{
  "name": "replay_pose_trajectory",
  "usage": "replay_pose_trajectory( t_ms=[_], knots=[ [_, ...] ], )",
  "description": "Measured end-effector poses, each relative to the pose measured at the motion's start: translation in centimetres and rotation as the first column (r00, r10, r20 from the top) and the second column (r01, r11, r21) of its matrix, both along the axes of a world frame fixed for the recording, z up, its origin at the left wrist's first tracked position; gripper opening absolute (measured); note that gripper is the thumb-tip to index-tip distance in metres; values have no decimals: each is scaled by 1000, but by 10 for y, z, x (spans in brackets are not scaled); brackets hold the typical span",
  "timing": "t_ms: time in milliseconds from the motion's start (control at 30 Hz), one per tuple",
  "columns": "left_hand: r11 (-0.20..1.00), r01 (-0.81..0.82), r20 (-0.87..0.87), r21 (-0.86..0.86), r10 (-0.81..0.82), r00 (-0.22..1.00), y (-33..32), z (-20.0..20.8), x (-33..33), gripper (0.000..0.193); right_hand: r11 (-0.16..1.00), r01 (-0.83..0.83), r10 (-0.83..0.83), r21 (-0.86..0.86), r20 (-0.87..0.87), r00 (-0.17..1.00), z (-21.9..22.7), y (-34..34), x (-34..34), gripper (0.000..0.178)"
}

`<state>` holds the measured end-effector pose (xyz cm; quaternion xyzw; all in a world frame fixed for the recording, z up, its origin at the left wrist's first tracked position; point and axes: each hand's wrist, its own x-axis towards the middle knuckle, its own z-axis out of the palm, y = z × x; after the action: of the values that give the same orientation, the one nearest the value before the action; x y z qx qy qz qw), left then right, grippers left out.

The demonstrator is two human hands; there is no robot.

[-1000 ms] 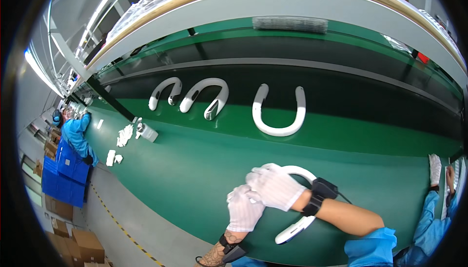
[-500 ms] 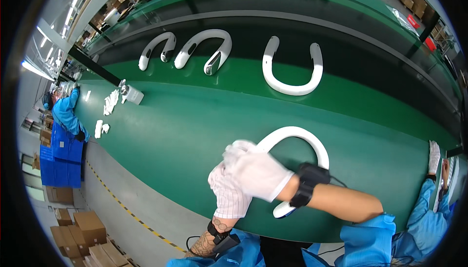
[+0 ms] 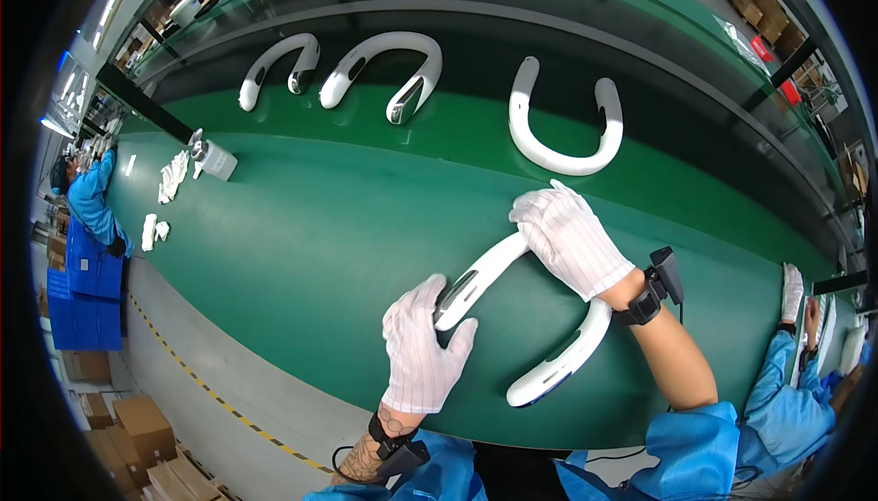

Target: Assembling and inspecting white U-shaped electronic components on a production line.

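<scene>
A white U-shaped neck fan point(image 3: 487, 272) lies on the green bench in front of me, its curve pointing away. Over that curve lies my right hand point(image 3: 572, 236), in a white striped glove, its fingers bent around the band. My left hand point(image 3: 421, 345), gloved the same way, is at the fan's left end, which has a dark oval inset. Its fingers are stretched alongside that end and the thumb is spread apart. The other end point(image 3: 549, 382), with dotted vents and a blue edge, rests on the bench. My right hand hides part of the curve.
Three similar neck fans stand beyond, including one at the right point(image 3: 567, 164). Farther left are a small grey box point(image 3: 218, 162) and white gloves point(image 3: 172, 176). A co-worker's gloved hand point(image 3: 792, 290) is at the right; another person point(image 3: 96, 194) is far left beside blue bins point(image 3: 84, 295).
My hands were together left of the fan and have come apart. The right has moved up and right onto the curve; the left has moved to the left end, which now shows.
</scene>
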<state>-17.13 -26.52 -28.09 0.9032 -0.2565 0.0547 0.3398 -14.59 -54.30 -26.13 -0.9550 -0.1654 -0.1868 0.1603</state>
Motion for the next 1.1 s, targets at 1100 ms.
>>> replay_pose_trajectory(
  t_ms=[1100],
  knots=[
    [715,353,-625,-604,-699,346,-37,33,10,68,-615,219,-123,758,-366,922,22,92,-83,42]
  ],
)
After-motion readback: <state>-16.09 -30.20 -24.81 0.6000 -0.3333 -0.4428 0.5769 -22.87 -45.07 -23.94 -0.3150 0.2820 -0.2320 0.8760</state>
